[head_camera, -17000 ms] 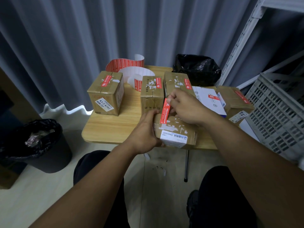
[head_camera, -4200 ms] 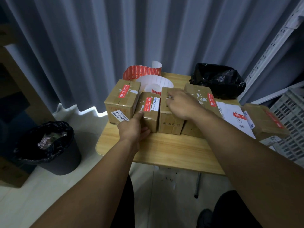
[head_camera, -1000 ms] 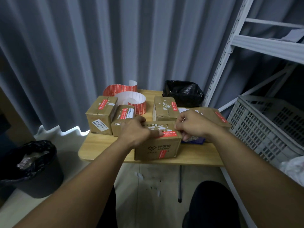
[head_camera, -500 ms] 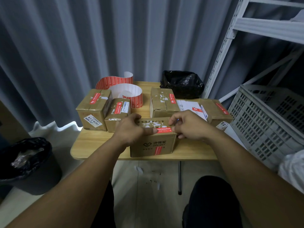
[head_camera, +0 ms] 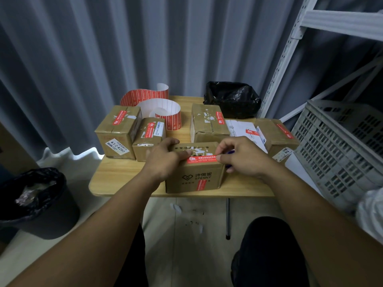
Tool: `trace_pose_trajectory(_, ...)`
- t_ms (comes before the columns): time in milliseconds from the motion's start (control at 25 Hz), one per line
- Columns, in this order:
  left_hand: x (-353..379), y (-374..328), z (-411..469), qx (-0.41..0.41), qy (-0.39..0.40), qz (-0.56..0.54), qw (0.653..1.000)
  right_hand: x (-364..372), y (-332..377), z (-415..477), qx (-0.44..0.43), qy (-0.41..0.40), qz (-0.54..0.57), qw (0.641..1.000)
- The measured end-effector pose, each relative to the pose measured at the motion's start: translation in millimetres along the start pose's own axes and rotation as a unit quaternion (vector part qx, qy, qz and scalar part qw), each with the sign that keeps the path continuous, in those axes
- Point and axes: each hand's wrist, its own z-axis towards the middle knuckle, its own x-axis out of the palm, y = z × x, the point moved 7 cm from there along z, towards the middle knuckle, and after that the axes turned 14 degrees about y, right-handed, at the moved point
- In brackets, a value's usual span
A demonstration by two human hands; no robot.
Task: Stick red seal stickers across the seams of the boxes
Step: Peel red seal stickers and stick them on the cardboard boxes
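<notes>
Nearest, dark-trousered knees are cut off by the bottom edge, and both forearms reach up to the front box at the near edge of the table. The left hand curls over this box's left top corner and hides it, with the thumb against the left end of the red seal sticker. The sticker lies along the box top just behind its front edge. The right hand closes thumb and bent forefinger on the sticker's right end. Whether that end is stuck down cannot be told. Something blue shows behind the right hand, too covered to identify. A second red sticker runs down the front box's face.

Behind the front box stand more sealed boxes. Their printing is too small to read. To its far left is the sticker roll, and far behind it a black bag. To its right a grey crate is cut off by the frame. Below and left of it stands a lined bin.

Half a second ago both hands and the sticker lay the same. Four seconds ago the table's near edge was bare and the hands worked on the rear row.
</notes>
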Motion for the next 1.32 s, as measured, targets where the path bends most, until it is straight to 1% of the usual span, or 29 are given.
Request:
trace_pose_trajectory(280,2.5,-0.8,-7.2,0.008,-0.023,-0.024,0.999,3.1,-2.8,-1.8,0.007,-0.019,0.034,0.999)
trace_pose_trajectory(400,2.9,-1.2,-7.6,0.006,-0.026,-0.026,0.999,3.2,-5.7,-3.3,-0.004,-0.035,0.051,0.998)
trace_pose_trajectory(600,4.3,-2.2,-8.8,0.003,-0.045,-0.007,0.999,5.4,-9.0,-4.2,-0.012,-0.052,0.052,0.997)
trace_pose_trajectory(840,5.2,-7.0,-10.9,0.010,-0.067,0.046,0.997,7.6,-9.4,-6.1,-0.017,-0.063,0.058,0.996)
trace_pose_trajectory(1040,5.5,-6.7,-10.1,0.018,-0.086,0.056,0.995,9.1,-12.5,-7.2,-0.004,-0.081,0.028,0.996)
trace_pose_trajectory(1320,6.2,-8.9,-13.0,0.021,-0.100,0.076,0.992,8.8,-3.8,-6.3,0.009,-0.080,0.003,0.997)
